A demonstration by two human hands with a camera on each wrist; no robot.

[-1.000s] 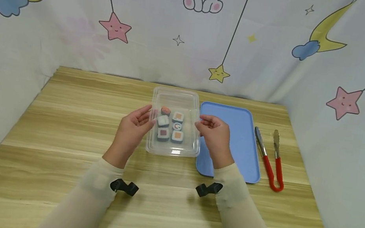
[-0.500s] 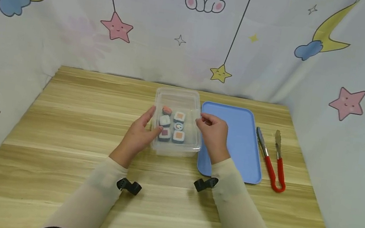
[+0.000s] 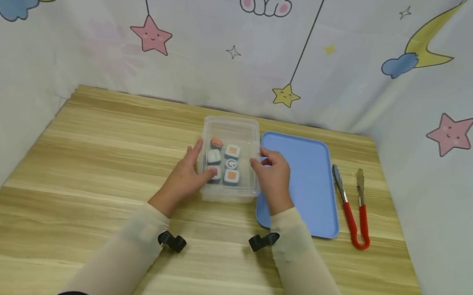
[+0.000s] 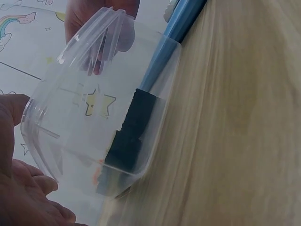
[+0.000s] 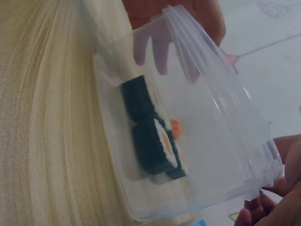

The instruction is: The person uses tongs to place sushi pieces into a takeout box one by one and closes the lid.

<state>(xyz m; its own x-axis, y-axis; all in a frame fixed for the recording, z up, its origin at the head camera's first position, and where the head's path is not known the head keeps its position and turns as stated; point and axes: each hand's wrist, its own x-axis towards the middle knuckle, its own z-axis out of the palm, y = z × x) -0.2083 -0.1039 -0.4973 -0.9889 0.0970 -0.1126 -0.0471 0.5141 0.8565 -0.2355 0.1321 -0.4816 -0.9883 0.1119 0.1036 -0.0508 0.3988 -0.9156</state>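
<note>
A clear plastic food container stands near the table's back, with several sushi pieces inside. Its clear lid lies over the rim; whether every edge is snapped down I cannot tell. My left hand grips the container's left side, thumb over the lid and fingers along the wall. At the right edge, my right hand pinches the lid's rim between thumb and curled fingers. Through the wall in the right wrist view, dark-wrapped sushi rolls and the left fingers show.
A blue tray lies right beside the container, partly under the right hand. Farther right are spread metal tongs with red handles. Printed cloth hangs behind the wooden table.
The left hand has shifted right and its thumb has slid farther over the lid. The lid now sits lower and squarer on the container. The right hand has moved slightly left, still pinching.
</note>
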